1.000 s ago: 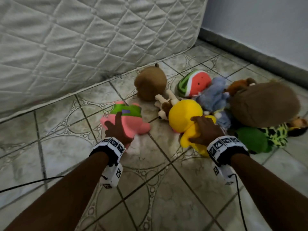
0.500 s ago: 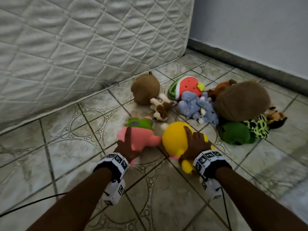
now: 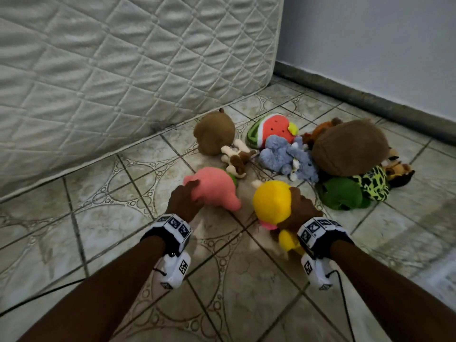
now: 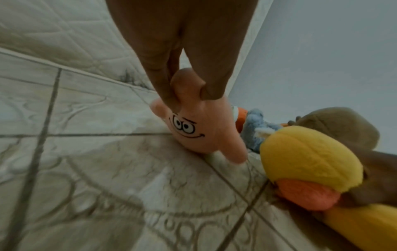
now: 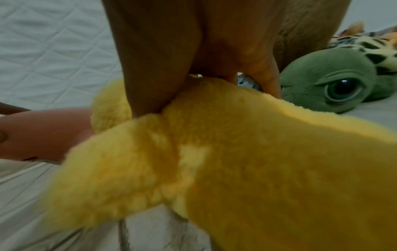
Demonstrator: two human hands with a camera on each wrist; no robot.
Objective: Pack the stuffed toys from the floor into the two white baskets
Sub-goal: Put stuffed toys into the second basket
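Head view: both hands grip toys at centre frame, no white baskets visible. Left wrist view: left hand pinches only one limb of the pink plush starfish; it may slip. Right wrist view: right hand squeezes the yellow plush duck, whose dangling body could snag the green plush turtle.

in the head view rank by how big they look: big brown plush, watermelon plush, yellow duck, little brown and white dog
1. big brown plush
2. yellow duck, though it lies nearer the camera, so this is unsure
3. watermelon plush, partly hidden
4. little brown and white dog
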